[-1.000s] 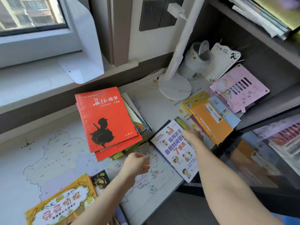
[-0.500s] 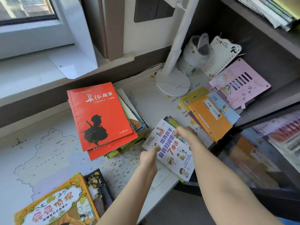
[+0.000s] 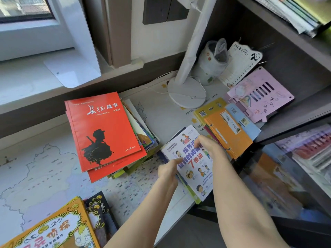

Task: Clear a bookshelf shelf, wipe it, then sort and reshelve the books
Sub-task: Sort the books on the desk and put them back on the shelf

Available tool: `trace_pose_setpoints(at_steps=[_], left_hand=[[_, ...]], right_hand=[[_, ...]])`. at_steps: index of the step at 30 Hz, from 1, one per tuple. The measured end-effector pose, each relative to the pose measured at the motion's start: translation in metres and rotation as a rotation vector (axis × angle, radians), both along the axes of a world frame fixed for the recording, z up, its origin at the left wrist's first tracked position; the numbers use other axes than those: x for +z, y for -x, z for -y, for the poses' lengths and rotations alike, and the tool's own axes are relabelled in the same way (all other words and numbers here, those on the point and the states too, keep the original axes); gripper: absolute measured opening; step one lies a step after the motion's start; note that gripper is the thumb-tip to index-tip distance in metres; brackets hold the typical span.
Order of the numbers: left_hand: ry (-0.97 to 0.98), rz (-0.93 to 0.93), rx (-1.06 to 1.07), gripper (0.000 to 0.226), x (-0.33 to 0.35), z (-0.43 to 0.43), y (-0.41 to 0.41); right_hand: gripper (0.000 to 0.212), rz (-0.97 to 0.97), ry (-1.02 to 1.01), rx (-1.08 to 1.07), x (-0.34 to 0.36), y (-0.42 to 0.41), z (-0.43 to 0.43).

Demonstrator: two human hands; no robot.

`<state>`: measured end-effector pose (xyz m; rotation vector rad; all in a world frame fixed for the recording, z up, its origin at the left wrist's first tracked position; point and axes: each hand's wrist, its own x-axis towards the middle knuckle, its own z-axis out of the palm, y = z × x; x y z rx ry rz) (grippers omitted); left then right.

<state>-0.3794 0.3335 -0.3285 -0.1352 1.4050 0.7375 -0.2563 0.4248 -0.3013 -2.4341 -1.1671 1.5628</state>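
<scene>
While I held the white book with both hands, it sat near the right edge of the bench. Its near corner hung out past the side. My left hand gripped the left edge of the book, with the thumb on the cover. My right hand had its fingers curled over the far end of the book. I could see the edges of more thin books under it.

I think I was in the sorting part of the job. Books lay in piles on the bench. A pile with a red book on top lay to the left of the white book and a bit farther off. An orange book sat on top of another pile just to the right. A yellow cartoon book lay at the near left, with dark books beside it. So I guessed that taking the books off was mostly done.

I could not tell if the shelf on the right had been wiped. No cloth showed anywhere. A pink board lay on that shelf, partly poking out over the bench, so it may not have been fully cleared. A white lamp stood on the far side of the bench.

Putting the books back was not yet done. I think that and the rest of the sorting were left.
</scene>
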Motion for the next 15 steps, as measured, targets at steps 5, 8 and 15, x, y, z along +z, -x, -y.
trace_pose_setpoints(at_steps=[5,8,15], left_hand=[[-0.312,-0.241,-0.044,0.033,0.008,0.007,-0.011],[-0.595,-0.412,-0.145,0.031,0.031,0.015,-0.001],[-0.848,-0.450,-0.433,0.040,0.076,0.031,0.082]], right_hand=[[0.018,-0.096,-0.124,-0.112,0.036,0.004,0.006],[0.028,-0.142,-0.199,-0.159,0.057,0.006,0.008],[0.038,-0.348,-0.403,-0.315,0.088,0.044,0.065]])
